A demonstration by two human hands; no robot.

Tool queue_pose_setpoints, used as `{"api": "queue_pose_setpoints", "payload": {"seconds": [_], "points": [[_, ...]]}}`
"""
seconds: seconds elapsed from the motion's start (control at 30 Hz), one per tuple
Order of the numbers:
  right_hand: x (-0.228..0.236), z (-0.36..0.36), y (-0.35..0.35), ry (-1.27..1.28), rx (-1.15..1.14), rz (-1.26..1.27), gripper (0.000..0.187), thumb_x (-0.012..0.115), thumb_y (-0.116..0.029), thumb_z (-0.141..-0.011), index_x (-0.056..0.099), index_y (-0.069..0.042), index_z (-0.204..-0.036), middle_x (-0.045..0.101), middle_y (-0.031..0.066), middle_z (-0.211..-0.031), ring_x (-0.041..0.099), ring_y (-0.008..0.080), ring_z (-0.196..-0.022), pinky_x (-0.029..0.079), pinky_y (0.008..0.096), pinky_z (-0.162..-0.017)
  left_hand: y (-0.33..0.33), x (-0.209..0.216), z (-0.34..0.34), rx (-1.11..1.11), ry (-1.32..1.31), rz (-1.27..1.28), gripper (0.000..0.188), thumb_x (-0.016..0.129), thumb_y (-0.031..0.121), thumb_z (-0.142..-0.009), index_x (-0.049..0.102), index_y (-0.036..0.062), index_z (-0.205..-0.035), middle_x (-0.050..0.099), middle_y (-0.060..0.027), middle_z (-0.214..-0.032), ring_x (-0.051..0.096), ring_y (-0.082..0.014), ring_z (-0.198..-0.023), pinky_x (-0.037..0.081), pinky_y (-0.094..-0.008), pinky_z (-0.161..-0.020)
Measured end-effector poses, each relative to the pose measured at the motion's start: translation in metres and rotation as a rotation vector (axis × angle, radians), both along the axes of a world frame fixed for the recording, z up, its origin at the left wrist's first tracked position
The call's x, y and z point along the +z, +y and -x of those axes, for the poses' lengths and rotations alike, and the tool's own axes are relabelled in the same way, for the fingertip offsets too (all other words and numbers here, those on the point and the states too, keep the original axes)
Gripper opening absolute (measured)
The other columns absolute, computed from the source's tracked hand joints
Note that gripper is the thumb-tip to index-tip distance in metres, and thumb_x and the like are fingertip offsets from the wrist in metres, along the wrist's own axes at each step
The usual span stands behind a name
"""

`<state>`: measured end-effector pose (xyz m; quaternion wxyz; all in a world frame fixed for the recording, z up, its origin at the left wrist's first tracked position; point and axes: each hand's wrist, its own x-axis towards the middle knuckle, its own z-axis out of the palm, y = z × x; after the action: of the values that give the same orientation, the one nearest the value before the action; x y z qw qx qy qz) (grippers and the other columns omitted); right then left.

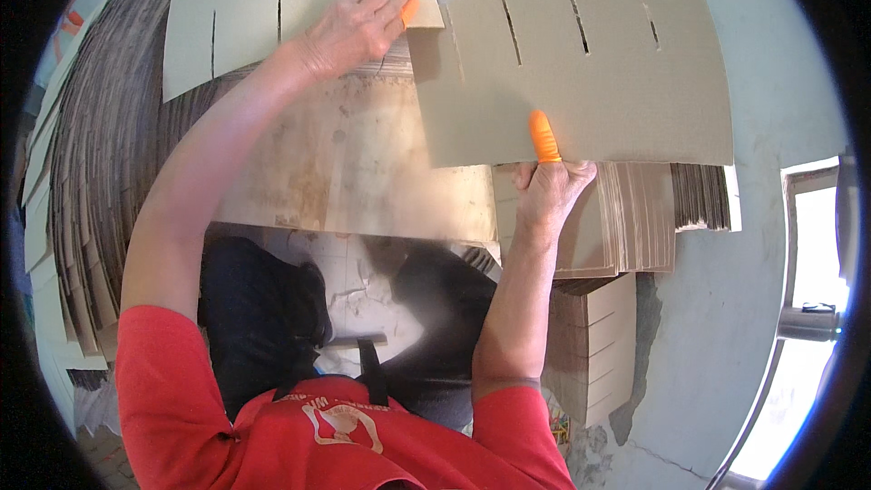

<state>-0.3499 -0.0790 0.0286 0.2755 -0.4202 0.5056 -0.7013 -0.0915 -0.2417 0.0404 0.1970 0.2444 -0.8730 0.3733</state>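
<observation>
The right hand (552, 183) pinches the near edge of a flat tan slotted cardboard sheet (617, 109), its orange ribbed finger cover (543, 137) on top. The left hand (356, 34), fingers bent, touches a second slotted cardboard sheet (245, 23) at far left; I cannot tell whether it grips. Nearer is the stained pale wooden counter (327, 163); brown cardboard stacks (104, 136) stand left and right.

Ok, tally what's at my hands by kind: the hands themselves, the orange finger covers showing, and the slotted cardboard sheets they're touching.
Hands: 2, left hand and right hand
Orange finger covers: 2, one on each hand
Slotted cardboard sheets touched: 2, left sheet and right sheet
Total: 6
</observation>
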Motion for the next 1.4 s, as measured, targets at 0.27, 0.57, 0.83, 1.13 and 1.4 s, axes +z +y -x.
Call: {"api": "queue_pose_setpoints", "payload": {"seconds": [0.27, 0.57, 0.83, 1.13, 1.4], "points": [[0.008, -0.008, 0.000, 0.022, -0.048, -0.082, 0.020, 0.048, 0.000, -0.094, 0.068, 0.000, -0.094, 0.053, -0.0012, -0.062, 0.037, 0.0028, -0.041, 0.024, 0.0204, -0.032, 0.061, -0.024, 0.019, -0.221, -0.008, 0.020, 0.026, 0.066, 0.008, -0.069, 0.070, -0.0012, -0.092, 0.066, -0.0168, -0.113, 0.059, -0.0169, -0.088, 0.054, -0.0274, -0.066], [-0.042, -0.020, -0.018, 0.072, -0.169, -0.046, 0.032, 0.037, 0.013, -0.078, 0.063, 0.007, -0.097, 0.063, 0.0157, -0.077, 0.040, 0.0067, -0.041, 0.034, 0.0247, -0.032, 0.143, -0.047, 0.028, -0.275, -0.010, -0.256, 0.033, 0.071, 0.024, -0.080, 0.070, -0.0014, -0.101, 0.067, -0.0167, -0.114, 0.059, -0.0201, -0.086, 0.053, -0.0318, -0.069], [-0.040, -0.026, -0.013, 0.141, -0.067, -0.112, 0.034, 0.035, 0.015, -0.077, 0.063, 0.008, -0.096, 0.069, 0.0259, -0.094, 0.043, 0.0104, -0.037, 0.044, 0.0279, -0.033, 0.034, 0.006, 0.014, -0.076, 0.526, -0.377, 0.076, 0.076, 0.044, -0.077, 0.053, 0.0022, -0.136, 0.058, -0.0092, -0.133, 0.056, -0.0303, -0.111, 0.048, -0.0434, -0.092], [-0.026, -0.044, -0.009, 0.130, -0.023, -0.211, 0.032, 0.035, 0.013, -0.079, 0.065, 0.007, -0.091, 0.068, 0.0175, -0.080, 0.045, 0.0097, -0.038, 0.045, 0.0272, -0.034, -0.117, -0.006, -0.014, 0.330, 0.359, -0.498, 0.039, 0.068, 0.017, -0.086, 0.063, 0.0122, -0.125, 0.063, -0.0099, -0.126, 0.060, -0.0307, -0.108, 0.050, -0.0449, -0.090], [-0.028, -0.040, -0.006, 0.119, -0.030, -0.169, 0.026, 0.041, 0.009, -0.085, 0.066, 0.005, -0.089, 0.056, 0.0062, -0.066, 0.043, 0.0090, -0.039, 0.045, 0.0276, -0.034, -0.083, 0.014, -0.021, -0.025, 0.239, -0.042, 0.037, 0.057, 0.004, -0.085, 0.063, 0.0083, -0.121, 0.061, -0.0128, -0.128, 0.061, -0.0266, -0.110, 0.053, -0.0378, -0.091]]}}
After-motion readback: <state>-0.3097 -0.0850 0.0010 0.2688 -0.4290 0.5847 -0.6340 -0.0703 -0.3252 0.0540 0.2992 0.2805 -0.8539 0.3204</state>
